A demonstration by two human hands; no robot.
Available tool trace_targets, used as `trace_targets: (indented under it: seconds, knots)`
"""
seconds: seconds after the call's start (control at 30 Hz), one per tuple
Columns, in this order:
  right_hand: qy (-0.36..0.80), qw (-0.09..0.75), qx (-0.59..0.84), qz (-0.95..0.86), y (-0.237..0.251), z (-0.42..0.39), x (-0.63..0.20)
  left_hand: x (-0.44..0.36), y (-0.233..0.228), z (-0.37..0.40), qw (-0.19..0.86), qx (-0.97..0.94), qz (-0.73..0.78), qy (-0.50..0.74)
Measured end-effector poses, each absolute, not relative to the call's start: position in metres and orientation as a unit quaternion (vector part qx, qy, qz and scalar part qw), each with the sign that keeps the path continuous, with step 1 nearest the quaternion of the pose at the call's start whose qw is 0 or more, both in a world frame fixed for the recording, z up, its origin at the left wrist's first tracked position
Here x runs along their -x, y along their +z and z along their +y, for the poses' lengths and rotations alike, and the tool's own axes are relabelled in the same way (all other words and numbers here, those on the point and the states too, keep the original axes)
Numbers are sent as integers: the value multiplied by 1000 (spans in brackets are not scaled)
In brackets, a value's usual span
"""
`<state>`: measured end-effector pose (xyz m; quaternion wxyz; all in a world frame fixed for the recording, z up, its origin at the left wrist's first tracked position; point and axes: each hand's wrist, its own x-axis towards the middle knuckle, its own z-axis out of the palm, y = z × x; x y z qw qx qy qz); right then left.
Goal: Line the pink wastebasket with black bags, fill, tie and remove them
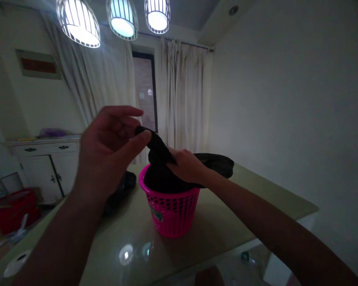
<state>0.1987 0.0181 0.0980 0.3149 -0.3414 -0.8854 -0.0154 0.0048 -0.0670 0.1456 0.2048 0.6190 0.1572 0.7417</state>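
Observation:
A pink plastic basket (174, 214) with slotted sides stands upright on the table. A black plastic bag (164, 178) lines its inside, and part of the bag spreads out past the rim on the right. My left hand (110, 147) pinches a raised edge of the bag between thumb and fingers, above the basket's left rim. Over the basket's opening, my right hand (186, 165) grips the same bag, its fingertips partly hidden in the black folds.
Another dark bag-like bundle (122, 190) lies on the table (220, 222) left of the basket. A white roll (17, 263) is at the near left. Pendant lamps (122, 20) hang overhead; a white cabinet (41, 167) and a red box (16, 210) stand at left.

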Motion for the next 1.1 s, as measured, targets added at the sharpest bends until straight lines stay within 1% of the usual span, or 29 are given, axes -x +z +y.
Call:
trace_targets:
  seconds: [0.03, 0.07, 0.13, 0.2, 0.27, 0.33, 0.47, 0.5, 0.57, 0.63, 0.67, 0.7, 0.73, 0.77, 0.87, 0.93, 1.0, 1.03, 1.1]
  knots:
    - [5, 333, 354, -874, 98, 24, -202, 7, 142, -61, 173, -615, 151, 754]
    - [24, 355, 352, -866, 98, 29, -206, 19, 137, -53, 163, -610, 151, 761]
    - [49, 394, 323, -859, 99, 34, -211, 34, 123, -34, 193, -603, 179, 753]
    - [59, 401, 298, -864, 101, 32, -209, 34, 105, -17, 250, -629, 240, 696]
    - [58, 367, 290, -882, 103, 25, -205, 19, 91, -8, 332, -652, 263, 629]
    - [73, 306, 286, -905, 105, 20, -208, -1, 83, -6, 390, -649, 256, 601]
    - [144, 194, 317, -917, 103, 20, -251, -21, 87, -6, 480, -517, 213, 676]
    - [141, 173, 342, -913, 102, 23, -267, -21, 89, -4, 506, -472, 205, 692]
    - [89, 149, 411, -895, 99, 31, -298, -18, 92, 1, 543, -407, 189, 710]
    - [4, 177, 497, -849, 100, 39, -321, -16, 92, 7, 543, -392, 178, 721]
    - [-27, 211, 527, -823, 103, 42, -330, -16, 91, 10, 530, -396, 181, 727]
    - [-32, 249, 542, -802, 107, 43, -336, -17, 90, 14, 514, -403, 192, 733]
    - [-5, 287, 540, -792, 112, 43, -340, -18, 89, 17, 498, -409, 208, 735]
    - [53, 322, 519, -790, 117, 42, -342, -19, 88, 21, 488, -413, 227, 735]
    - [308, 439, 383, -752, 124, 35, -343, -18, 83, 32, 488, -417, 260, 721]
    - [423, 510, 312, -681, 118, 33, -343, -13, 81, 37, 492, -415, 264, 718]
    - [466, 544, 305, -627, 104, 36, -344, -6, 79, 39, 490, -412, 266, 721]
    - [472, 541, 322, -617, 96, 38, -344, -3, 78, 40, 488, -411, 266, 723]
    - [465, 507, 365, -627, 87, 41, -341, 1, 77, 40, 482, -413, 268, 725]
